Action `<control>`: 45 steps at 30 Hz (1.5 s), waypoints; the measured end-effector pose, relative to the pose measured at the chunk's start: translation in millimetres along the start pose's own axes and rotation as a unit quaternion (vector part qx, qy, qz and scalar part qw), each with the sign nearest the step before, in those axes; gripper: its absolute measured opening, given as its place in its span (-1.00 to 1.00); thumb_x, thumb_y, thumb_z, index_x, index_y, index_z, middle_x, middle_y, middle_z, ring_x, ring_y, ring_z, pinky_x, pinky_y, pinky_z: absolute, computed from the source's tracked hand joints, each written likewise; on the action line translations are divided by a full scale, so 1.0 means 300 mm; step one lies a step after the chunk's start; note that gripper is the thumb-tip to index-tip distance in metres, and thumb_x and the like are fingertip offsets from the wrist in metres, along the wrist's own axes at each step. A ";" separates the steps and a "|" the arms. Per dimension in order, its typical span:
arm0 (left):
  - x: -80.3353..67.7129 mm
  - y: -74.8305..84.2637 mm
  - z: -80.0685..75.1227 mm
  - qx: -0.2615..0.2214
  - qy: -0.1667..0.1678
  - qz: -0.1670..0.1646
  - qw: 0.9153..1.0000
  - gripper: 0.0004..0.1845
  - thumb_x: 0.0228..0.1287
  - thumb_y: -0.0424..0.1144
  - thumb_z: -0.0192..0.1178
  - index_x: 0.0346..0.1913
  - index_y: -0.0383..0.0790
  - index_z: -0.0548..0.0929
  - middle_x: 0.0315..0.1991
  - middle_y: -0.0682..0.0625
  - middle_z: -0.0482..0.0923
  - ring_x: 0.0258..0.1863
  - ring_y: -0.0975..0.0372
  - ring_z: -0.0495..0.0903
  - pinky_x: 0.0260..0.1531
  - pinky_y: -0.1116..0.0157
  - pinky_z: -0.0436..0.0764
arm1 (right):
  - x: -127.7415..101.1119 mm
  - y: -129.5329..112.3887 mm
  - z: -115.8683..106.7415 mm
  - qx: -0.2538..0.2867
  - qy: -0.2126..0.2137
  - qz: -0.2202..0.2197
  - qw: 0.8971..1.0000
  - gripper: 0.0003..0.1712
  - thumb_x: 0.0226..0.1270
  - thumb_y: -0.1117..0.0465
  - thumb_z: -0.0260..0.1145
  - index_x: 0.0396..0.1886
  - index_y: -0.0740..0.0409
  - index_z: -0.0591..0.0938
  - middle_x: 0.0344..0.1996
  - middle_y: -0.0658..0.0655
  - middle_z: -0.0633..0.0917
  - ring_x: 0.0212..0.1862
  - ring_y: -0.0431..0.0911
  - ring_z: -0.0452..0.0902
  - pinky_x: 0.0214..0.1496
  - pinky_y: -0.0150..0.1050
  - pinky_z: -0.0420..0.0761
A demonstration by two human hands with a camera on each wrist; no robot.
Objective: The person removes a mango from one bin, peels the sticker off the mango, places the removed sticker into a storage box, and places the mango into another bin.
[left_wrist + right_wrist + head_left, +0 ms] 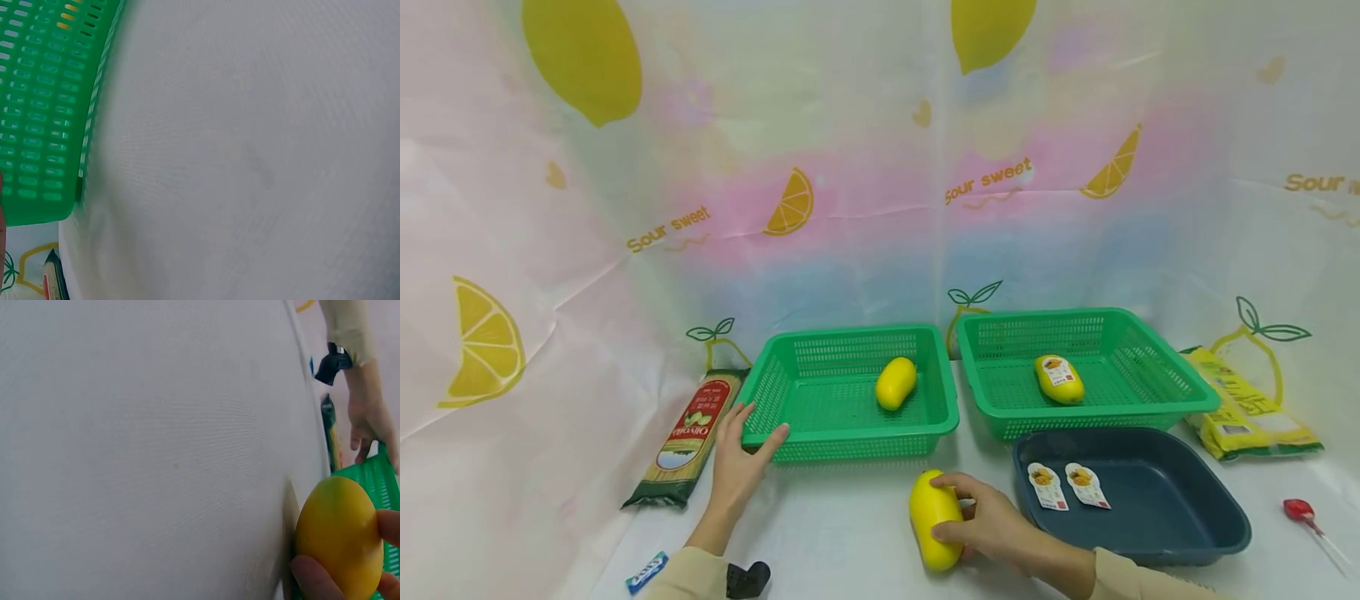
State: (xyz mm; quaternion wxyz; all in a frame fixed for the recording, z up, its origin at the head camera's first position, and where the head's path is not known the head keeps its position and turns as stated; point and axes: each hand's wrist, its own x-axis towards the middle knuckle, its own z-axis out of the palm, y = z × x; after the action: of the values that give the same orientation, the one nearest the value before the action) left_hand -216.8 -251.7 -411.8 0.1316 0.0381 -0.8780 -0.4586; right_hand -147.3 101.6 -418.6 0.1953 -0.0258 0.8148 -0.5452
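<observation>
Nearest me, low centre, my right hand [992, 525] curls round the yellow fruit [934, 518] — it could roll free — left hand [737, 462] flat-fingered on the green basket [760, 417].

The yellow mango [935, 521] in my right hand [992, 525] looks like smooth plastic with a soft sheen, not really glossy. My left hand [737, 467] is on the left green basket [797, 450], which is moulded plastic with slotted mesh walls, slightly shiny; the other green basket [1180, 392] at 1 o'clock looks the same. The dark blue tray [1210, 533] is solid plastic, more matt. The worktop [842, 533] is covered in a white cloth with a fine woven texture. The backdrop [850, 208] is thin creased printed sheet. The pasta packet [688, 437] is glossy film.
</observation>
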 end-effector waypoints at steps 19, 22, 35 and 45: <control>0.001 0.007 -0.009 -0.029 -0.012 -0.015 0.999 -0.10 0.29 0.11 0.26 0.55 -0.12 0.08 0.60 -0.12 -0.20 0.50 -0.13 0.03 -0.36 0.33 0.61 | -0.065 -0.074 -0.052 0.050 -0.030 -0.026 0.998 -0.24 0.14 0.20 0.47 0.35 0.06 0.42 0.31 0.44 0.35 -0.05 0.00 0.57 -0.27 -0.08 0.72; 0.003 0.009 -0.009 -0.034 -0.014 -0.018 0.999 -0.10 0.29 0.12 0.26 0.55 -0.10 0.08 0.60 -0.11 -0.21 0.50 -0.14 0.04 -0.32 0.29 0.63 | -0.085 -0.101 -0.070 0.053 -0.035 -0.030 0.998 -0.24 0.16 0.19 0.47 0.36 0.07 0.41 0.31 0.42 0.36 -0.06 -0.01 0.57 -0.26 -0.07 0.71; -0.003 0.005 -0.002 -0.045 -0.014 -0.027 0.999 -0.11 0.29 0.12 0.26 0.55 -0.09 0.09 0.60 -0.10 -0.21 0.50 -0.12 0.04 -0.22 0.16 0.69 | -0.121 -0.241 -0.166 0.045 -0.043 -0.047 0.997 -0.21 0.18 0.13 0.47 0.40 0.02 0.36 0.38 0.39 0.31 0.00 -0.01 0.59 -0.17 -0.06 0.72; -0.006 0.007 -0.002 -0.053 -0.016 -0.032 0.998 -0.10 0.28 0.12 0.27 0.55 -0.09 0.09 0.60 -0.09 -0.21 0.46 -0.10 0.10 -0.29 0.28 0.63 | -0.083 -0.352 -0.221 0.048 -0.028 -0.075 0.996 -0.23 0.22 0.16 0.44 0.41 -0.03 0.34 0.41 0.35 0.26 0.12 0.08 0.56 -0.09 -0.03 0.72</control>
State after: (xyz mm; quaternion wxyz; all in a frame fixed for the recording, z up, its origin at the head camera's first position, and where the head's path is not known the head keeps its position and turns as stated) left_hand -214.9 -250.7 -410.1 0.1046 0.0517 -0.8528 -0.5091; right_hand -165.4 123.6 -294.8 0.1777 -0.0930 0.7780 -0.5954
